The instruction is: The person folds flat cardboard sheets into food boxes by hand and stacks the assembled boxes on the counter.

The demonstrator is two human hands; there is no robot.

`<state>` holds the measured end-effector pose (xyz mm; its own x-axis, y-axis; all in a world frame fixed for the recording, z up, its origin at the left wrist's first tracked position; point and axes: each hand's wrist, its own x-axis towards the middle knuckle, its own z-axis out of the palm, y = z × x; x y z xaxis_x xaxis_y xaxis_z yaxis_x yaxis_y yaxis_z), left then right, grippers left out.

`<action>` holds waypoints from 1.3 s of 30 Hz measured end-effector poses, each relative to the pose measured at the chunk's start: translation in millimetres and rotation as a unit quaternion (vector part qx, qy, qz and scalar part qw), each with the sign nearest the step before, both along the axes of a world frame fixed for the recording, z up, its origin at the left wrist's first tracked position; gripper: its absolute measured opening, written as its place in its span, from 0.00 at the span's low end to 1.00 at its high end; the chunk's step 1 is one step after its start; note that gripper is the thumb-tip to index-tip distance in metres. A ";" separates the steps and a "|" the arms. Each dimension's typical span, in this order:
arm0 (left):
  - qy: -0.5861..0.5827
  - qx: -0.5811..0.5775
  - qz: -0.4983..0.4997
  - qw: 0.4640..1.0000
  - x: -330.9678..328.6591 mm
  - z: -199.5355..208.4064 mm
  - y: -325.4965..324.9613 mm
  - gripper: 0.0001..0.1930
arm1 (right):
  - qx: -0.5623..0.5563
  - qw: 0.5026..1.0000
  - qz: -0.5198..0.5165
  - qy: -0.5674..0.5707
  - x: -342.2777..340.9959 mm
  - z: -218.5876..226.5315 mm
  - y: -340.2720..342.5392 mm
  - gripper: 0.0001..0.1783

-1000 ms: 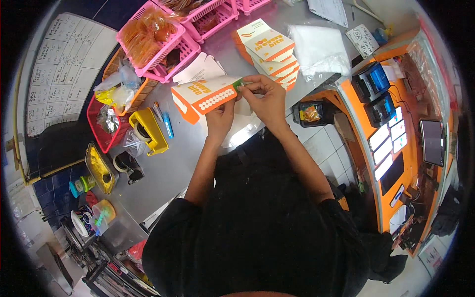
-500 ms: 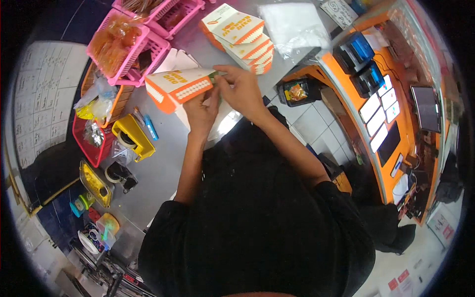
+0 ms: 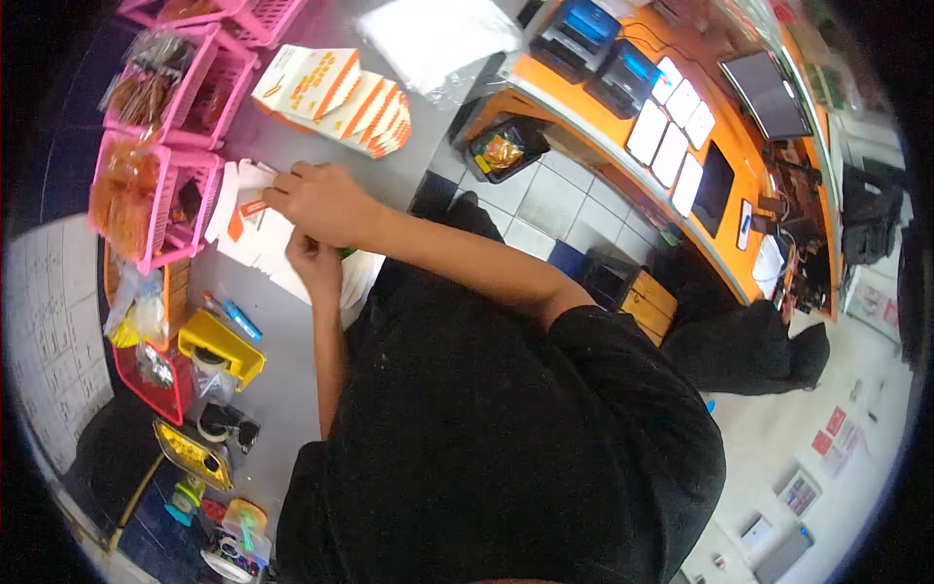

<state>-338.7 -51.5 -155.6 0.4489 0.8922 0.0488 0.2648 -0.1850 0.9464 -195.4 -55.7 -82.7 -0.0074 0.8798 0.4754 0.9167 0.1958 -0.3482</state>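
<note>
My right hand (image 3: 326,202) has its fingers bent over a white and orange carton blank (image 3: 255,212), gripping near its upper edge. Beneath it, close to my body, my left hand (image 3: 316,265) is closed. A small green object (image 3: 346,253) pokes out beside its palm; its kind is mostly hidden. White flat card sheets (image 3: 268,251) lie on the grey table under both hands. Beyond them, nested white and orange folded cartons (image 3: 331,95) rest in a row.
Pink baskets (image 3: 185,180) with bagged goods line the left. Nearer stand a yellow tape dispenser (image 3: 222,348), a blue marker (image 3: 241,321) and a red basket (image 3: 151,384). White plastic packaging (image 3: 438,39) lies at the far edge. An orange counter (image 3: 584,105) holds devices on the right.
The folded carton is no longer held up between my hands. My right hand has crossed leftward over the flat sheets, and my left hand has drawn closer to my body. The view has turned.
</note>
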 end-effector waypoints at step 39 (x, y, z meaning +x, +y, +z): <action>-0.135 0.174 0.168 0.961 28.1 113.9 1.0 0.10 | 0.086 0.856 -0.010 0.510 -10.5 62.3 -29.9 0.05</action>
